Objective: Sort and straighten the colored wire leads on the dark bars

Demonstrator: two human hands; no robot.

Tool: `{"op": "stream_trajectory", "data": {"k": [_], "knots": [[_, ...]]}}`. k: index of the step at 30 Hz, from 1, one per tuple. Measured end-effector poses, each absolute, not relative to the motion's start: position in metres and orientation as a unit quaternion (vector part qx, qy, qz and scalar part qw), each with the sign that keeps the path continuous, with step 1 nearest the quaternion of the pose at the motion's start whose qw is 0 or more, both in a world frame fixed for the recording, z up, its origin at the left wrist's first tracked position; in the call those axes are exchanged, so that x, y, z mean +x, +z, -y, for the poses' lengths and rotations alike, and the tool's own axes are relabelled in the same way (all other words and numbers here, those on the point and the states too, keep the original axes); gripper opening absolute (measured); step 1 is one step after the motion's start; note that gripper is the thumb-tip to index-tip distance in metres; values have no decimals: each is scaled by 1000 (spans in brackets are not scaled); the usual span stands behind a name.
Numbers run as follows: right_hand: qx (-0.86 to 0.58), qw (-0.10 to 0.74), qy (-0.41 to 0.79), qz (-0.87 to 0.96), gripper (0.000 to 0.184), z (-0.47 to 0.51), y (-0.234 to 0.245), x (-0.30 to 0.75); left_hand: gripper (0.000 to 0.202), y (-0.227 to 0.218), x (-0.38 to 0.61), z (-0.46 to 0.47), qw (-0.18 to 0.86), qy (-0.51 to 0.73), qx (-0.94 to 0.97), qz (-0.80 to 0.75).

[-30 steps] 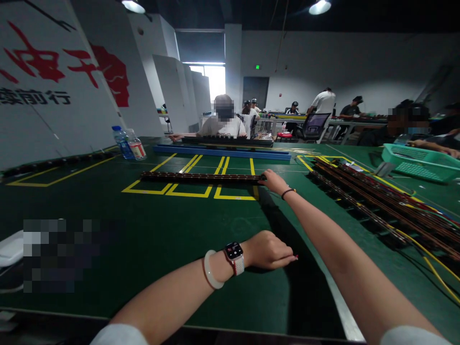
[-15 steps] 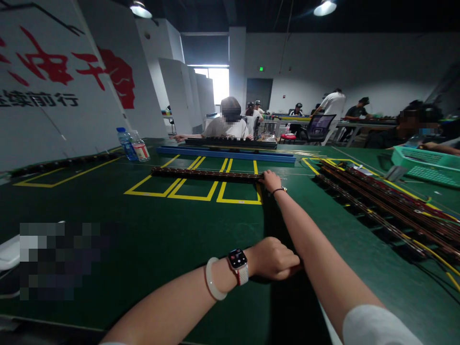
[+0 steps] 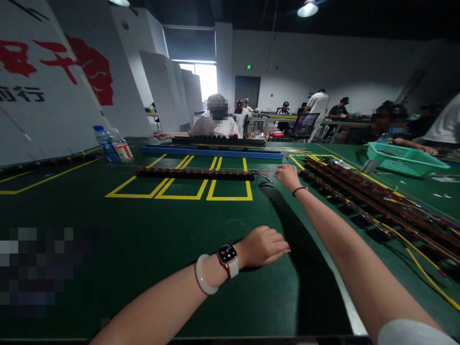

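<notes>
A long dark strip (image 3: pixel 194 174) with a row of small fittings lies across the yellow-taped boxes on the green table. Thin red and blue wires (image 3: pixel 264 176) stick out from its right end. My right hand (image 3: pixel 287 178) is just right of these wires, fingers loosely bent and apart, with no clear grip on the strip. Closer to me, my left hand (image 3: pixel 265 247), with a watch and a pale bangle on the wrist, is closed above the bare tabletop. A tiny red bit shows at its fingertips; what it belongs to is not clear.
Dark strip bundles (image 3: pixel 373 206) with yellow cables lie at right, near a green basket (image 3: pixel 406 160). Behind the strip runs a blue rail (image 3: pixel 212 152). Two bottles (image 3: pixel 114 146) stand at left. A person (image 3: pixel 217 122) sits opposite; others work farther back.
My right hand has come off the strip's right end and shifted rightward, uncovering the wires there. My left hand stays closed near the same place. The view has swung slightly to the right.
</notes>
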State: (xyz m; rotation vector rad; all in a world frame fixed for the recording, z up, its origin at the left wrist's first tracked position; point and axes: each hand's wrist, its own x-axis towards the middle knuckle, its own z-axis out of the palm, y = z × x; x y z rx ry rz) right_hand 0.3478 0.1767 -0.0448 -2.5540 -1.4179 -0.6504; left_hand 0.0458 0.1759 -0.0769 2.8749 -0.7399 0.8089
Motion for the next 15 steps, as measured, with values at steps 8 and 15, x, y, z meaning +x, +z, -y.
{"op": "stream_trajectory", "data": {"k": [8, 15], "knots": [[-952, -17, -147, 267, 28, 18, -5, 425, 25, -78, 42, -174, 102, 294, 929, 201], [-953, 43, 49, 297, 51, 101, -36, 427, 25, -79, 42, -171, 118, 288, 932, 185]]}}
